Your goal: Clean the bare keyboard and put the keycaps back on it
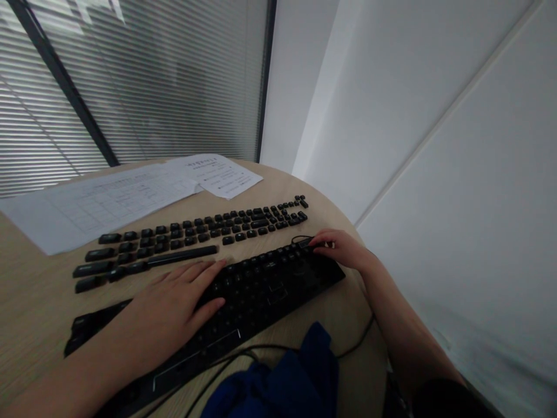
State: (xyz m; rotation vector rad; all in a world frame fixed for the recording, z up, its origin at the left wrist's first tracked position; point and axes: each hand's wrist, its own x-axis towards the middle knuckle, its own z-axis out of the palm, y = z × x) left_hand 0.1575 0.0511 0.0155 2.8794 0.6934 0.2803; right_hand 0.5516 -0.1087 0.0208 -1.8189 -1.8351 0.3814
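A black keyboard (278,284) lies slanted across the near part of the table. Keycaps stand along its far edge, while much of its nearer face is bare of them. My left hand (178,296) rests flat over its left half, fingers stretched and thumb apart, covering part of it. At the far right end my right hand (337,247) pinches with thumb and index finger. From those fingertips a thin dark loop, seemingly a wire keycap puller (300,237), reaches over the keyboard's corner. Beyond the keyboard, loose black keycaps (176,234) sit in slanted rows on the wood.
Printed paper sheets (130,194) lie at the table's back left. A blue cloth (282,383) bunches at the near edge, with a black cable (270,346) running by it. The round table (278,180) borders a white wall (413,145) and window blinds (183,81).
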